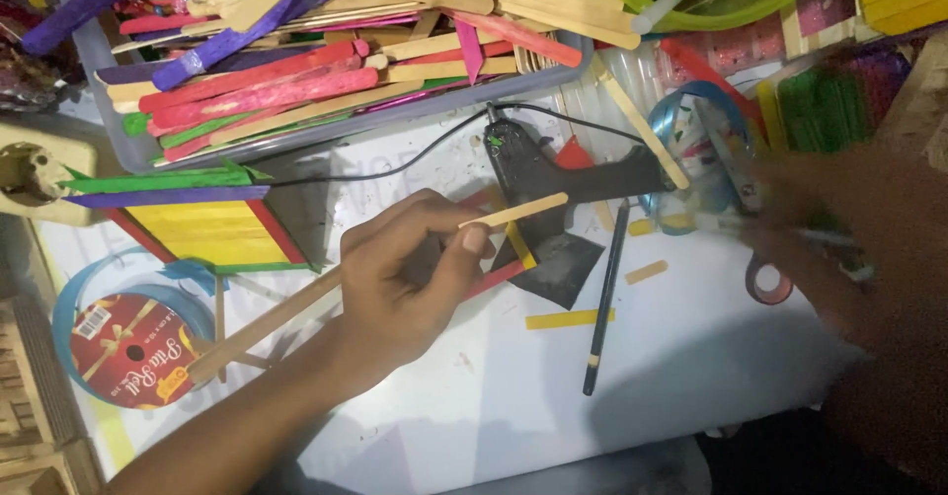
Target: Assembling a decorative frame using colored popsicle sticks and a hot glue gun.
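Stick [515, 210] pinched in left hand [410, 273] fingertips.

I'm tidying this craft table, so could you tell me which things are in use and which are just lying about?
In use:
left hand pinching a plain wooden stick
right hand, blurred, by the scissors
black glue gun

Lying about:
tray of coloured sticks
black pencil
ribbon spool
small stick house

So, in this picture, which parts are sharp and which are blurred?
Head view: the left hand with its plain wooden stick is sharp; the right hand is smeared by motion blur and dark; the black glue gun and pencil are clear.
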